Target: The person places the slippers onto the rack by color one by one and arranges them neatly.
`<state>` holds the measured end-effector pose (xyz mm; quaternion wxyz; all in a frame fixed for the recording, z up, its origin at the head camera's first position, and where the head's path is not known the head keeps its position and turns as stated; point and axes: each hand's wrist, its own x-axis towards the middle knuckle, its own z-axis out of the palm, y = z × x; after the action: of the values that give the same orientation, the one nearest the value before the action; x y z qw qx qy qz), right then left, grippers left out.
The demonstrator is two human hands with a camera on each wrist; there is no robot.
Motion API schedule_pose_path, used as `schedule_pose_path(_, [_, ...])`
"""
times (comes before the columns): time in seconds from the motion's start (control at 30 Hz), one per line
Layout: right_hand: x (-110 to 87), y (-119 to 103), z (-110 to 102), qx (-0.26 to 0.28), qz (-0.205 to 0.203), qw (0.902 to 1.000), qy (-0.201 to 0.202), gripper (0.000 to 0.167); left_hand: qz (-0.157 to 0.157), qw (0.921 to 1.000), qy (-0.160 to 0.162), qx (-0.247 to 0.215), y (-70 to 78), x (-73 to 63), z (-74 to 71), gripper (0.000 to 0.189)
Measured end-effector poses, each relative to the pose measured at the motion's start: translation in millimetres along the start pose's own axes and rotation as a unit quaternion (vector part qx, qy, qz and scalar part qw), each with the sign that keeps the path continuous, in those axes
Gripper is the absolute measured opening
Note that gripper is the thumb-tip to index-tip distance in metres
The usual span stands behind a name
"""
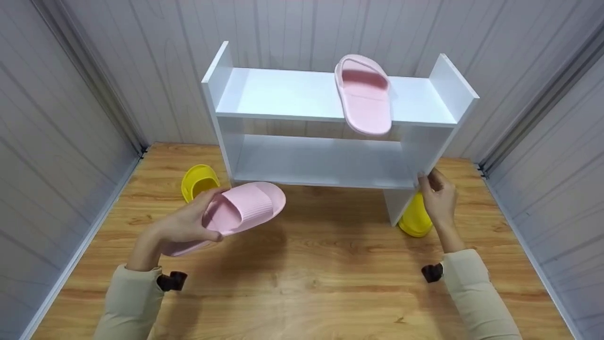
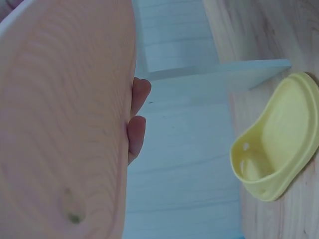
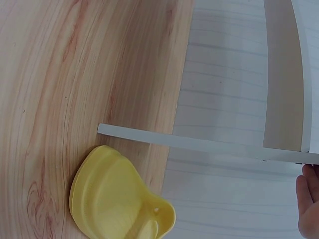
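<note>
My left hand (image 1: 184,226) holds a pink slipper (image 1: 255,203) along its side, in front of the white shelf's lower left; its ridged sole (image 2: 70,99) fills the left of the left wrist view, with two fingertips at the sole's edge. My right hand (image 1: 439,198) grips the right side panel of the white shelf (image 1: 325,163), thumb at the front edge and fingers on the outer side. In the right wrist view, only some fingers (image 3: 310,199) show beside the panel. Another pink slipper (image 1: 370,106) lies on the top board, its heel end over the front edge.
One yellow clog (image 1: 198,177) lies on the wooden floor (image 1: 302,283) left of the shelf. A second yellow clog (image 1: 416,219) lies by the right panel's foot, partly behind my right hand. Pale panelled walls (image 1: 141,61) enclose the back and both sides.
</note>
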<state>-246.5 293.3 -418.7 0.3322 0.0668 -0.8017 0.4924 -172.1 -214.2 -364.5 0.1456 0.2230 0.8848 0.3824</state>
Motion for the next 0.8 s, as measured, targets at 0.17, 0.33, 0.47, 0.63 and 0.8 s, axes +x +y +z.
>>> schedule_pose_path(0.17, [-0.1, 4, 1, -0.011, 0.000, 0.9999, 0.002, 0.026, 0.013, 0.9999, 0.008, 0.004, 5.8, 0.4, -0.8, 0.091])
schedule_pose_path(0.33, [-0.2, 2, 1, -0.010, 0.000, 1.0000, 0.001, 0.027, 0.024, 0.9995, 0.019, 0.012, 13.0, 2.6, -0.7, 0.092])
schedule_pose_path(0.47, [-0.3, 1, 0, -0.011, 0.007, 0.9999, -0.001, 0.028, 0.021, 0.9989, 0.030, 0.029, 22.0, 3.1, -0.8, 0.093])
schedule_pose_path(0.63, [-0.2, 0, 0, -0.012, 0.006, 0.9999, 0.000, 0.029, 0.012, 0.9983, 0.039, 0.041, 33.8, 2.6, -0.8, 0.094])
schedule_pose_path(0.8, [-0.3, 1, 0, -0.010, 0.006, 0.9999, 0.000, 0.029, 0.011, 0.9965, 0.060, 0.057, 45.6, 3.5, -0.8, 0.094])
